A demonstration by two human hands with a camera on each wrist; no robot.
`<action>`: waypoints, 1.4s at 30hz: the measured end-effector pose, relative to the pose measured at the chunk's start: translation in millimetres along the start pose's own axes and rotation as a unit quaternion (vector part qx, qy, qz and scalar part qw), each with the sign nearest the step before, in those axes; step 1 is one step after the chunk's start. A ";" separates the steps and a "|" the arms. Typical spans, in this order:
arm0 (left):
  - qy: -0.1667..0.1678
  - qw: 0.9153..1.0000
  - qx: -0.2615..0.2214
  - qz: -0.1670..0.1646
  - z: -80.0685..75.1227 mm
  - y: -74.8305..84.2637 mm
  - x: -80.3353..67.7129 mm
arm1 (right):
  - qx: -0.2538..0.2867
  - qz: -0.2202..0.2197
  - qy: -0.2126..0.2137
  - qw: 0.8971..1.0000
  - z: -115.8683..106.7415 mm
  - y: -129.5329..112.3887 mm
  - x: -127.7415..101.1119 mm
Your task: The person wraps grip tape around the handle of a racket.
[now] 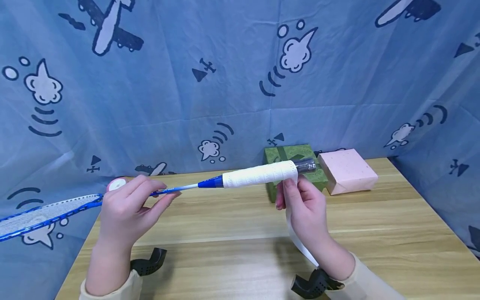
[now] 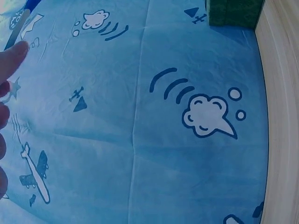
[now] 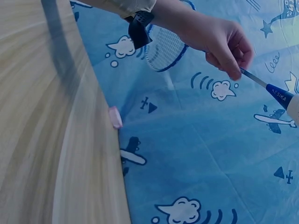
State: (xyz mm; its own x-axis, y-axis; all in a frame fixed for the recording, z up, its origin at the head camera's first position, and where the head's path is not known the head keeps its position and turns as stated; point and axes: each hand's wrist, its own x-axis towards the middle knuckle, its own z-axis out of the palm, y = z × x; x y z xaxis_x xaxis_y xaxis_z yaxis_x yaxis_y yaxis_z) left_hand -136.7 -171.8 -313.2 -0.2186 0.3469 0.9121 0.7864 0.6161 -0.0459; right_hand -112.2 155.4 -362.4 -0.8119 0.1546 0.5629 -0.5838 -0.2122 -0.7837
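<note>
Wrapping looks nearly finished: white grip tape (image 1: 258, 175) already covers most of the racket handle (image 1: 305, 166), leaving only the dark butt end at 3 o'clock bare. Your left hand (image 1: 129, 206) has its fingers clamped on the blue shaft (image 1: 176, 189), holding the racket level above the desk (image 1: 240, 233). Your right hand (image 1: 305, 208) pinches the loose tape tail (image 1: 300, 243) just under the handle. I judge a last turn or two and securing the end remain. A green box (image 1: 288, 158) and pink box (image 1: 348, 171) sit behind.
</note>
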 end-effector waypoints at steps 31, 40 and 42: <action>-0.039 0.999 -0.004 0.005 -1.1 1.5 0.1 | -0.012 0.000 0.008 1.000 -0.7 0.1 1.2; 0.002 0.999 0.033 0.004 2.0 3.9 2.7 | -0.037 0.014 0.006 0.999 -3.9 -1.7 0.9; 0.009 0.999 0.046 -0.003 2.3 4.4 2.7 | -0.038 0.017 0.007 0.999 -3.9 -1.9 1.1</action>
State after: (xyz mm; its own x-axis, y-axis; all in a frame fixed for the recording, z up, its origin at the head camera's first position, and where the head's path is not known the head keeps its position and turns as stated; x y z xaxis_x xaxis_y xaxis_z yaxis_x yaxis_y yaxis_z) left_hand -135.1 -166.5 -311.9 -0.2118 0.3310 0.9195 0.7291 0.6800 -0.0768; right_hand -112.0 159.7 -361.3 -0.8311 0.1621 0.5319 -0.5532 -0.1428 -0.8207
